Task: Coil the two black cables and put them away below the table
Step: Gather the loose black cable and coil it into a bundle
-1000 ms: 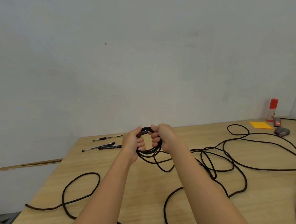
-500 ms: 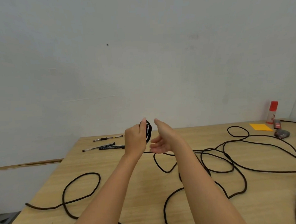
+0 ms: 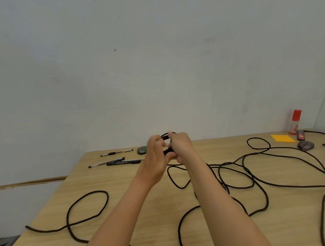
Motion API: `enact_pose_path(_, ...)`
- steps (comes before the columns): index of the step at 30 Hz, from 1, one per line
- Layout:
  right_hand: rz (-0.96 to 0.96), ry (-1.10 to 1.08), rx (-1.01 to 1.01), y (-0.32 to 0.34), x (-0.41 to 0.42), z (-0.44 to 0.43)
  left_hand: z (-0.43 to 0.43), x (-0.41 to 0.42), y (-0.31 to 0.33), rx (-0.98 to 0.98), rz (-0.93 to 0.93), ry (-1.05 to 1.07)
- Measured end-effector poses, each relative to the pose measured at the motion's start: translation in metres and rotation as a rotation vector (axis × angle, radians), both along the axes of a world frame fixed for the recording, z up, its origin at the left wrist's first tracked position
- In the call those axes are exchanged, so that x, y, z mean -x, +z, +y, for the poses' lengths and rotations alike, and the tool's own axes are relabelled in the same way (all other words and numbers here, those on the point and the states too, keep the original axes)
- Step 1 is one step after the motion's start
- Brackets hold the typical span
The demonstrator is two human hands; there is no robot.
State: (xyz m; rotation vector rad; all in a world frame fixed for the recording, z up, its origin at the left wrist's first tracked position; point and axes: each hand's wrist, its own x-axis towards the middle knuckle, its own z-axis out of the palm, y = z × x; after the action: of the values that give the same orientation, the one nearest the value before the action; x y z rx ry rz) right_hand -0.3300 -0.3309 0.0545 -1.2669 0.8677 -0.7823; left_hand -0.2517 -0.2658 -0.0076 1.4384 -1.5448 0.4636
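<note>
I hold a small coil of thin black cable (image 3: 165,136) up above the far middle of the wooden table (image 3: 123,190). My left hand (image 3: 155,156) and my right hand (image 3: 180,147) both grip this coil, and they hide most of it. The rest of that thin cable (image 3: 178,186) trails down onto the table in loose loops at the centre and right. A thicker black cable (image 3: 87,208) lies in a loop at the near left and runs off the left edge.
Two pens (image 3: 115,153) and a black marker (image 3: 124,162) lie at the far left, beside a roll of green tape (image 3: 142,150). At the far right stand a red-capped glue stick (image 3: 295,122), an orange sticky pad (image 3: 283,138) and small dark items (image 3: 305,145). A white wall backs the table.
A second ago both hands gripped the coil. Then my right hand let go and opened while the left lifted the coil. Now my right hand grips the coil again.
</note>
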Motion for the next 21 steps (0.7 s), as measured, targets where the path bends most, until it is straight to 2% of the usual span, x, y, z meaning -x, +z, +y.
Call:
enact_pose_path(2, -0.075, -0.061, 0.004, 0.001, 0.0, -0.001, -0.004, 0.003, -0.005, 0.037, 0.099, 0.073)
enact_pose_path(4, -0.179, -0.085, -0.039, 0.004, 0.001, -0.004, -0.005, 0.009, -0.002, -0.057, 0.376, 0.095)
enact_pose_path(6, -0.284, -0.105, -0.097, 0.012, 0.006, -0.007, -0.003, 0.01, -0.001, -0.211, 0.631, -0.031)
enact_pose_path(7, -0.342, -0.12, -0.132, 0.017, 0.009, -0.009, -0.001, 0.008, -0.002, -0.288, 0.621, -0.039)
enact_pose_path(9, -0.488, -0.17, -0.206, 0.028, 0.015, -0.014, 0.0, 0.002, -0.004, -0.411, 0.485, 0.117)
enact_pose_path(10, -0.569, -0.192, -0.242, 0.033, 0.018, -0.018, 0.003, -0.001, -0.004, -0.5, 0.472, 0.203)
enact_pose_path(11, -0.643, -0.201, -0.275, 0.037, 0.022, -0.021, 0.005, -0.005, -0.003, -0.589, 0.545, 0.273)
enact_pose_path(12, -0.703, -0.196, -0.303, 0.04, 0.026, -0.023, 0.008, -0.009, -0.003, -0.672, 0.709, 0.316)
enact_pose_path(13, -0.747, -0.182, -0.323, 0.043, 0.029, -0.024, 0.011, -0.014, -0.002, -0.714, 0.954, 0.292)
enact_pose_path(15, -0.789, -0.142, -0.325, 0.047, 0.036, -0.025, 0.018, -0.034, 0.003, -0.629, 1.426, 0.113)
enact_pose_path(17, -0.768, -0.077, -0.298, 0.046, 0.04, -0.024, 0.027, -0.055, 0.01, -0.42, 1.717, -0.098)
enact_pose_path(19, -0.723, 0.018, -0.258, 0.043, 0.041, -0.021, 0.037, -0.073, 0.019, -0.186, 1.92, -0.295)
enact_pose_path(21, -0.617, 0.137, -0.177, 0.037, 0.036, -0.018, 0.044, -0.077, 0.031, -0.049, 1.949, -0.415)
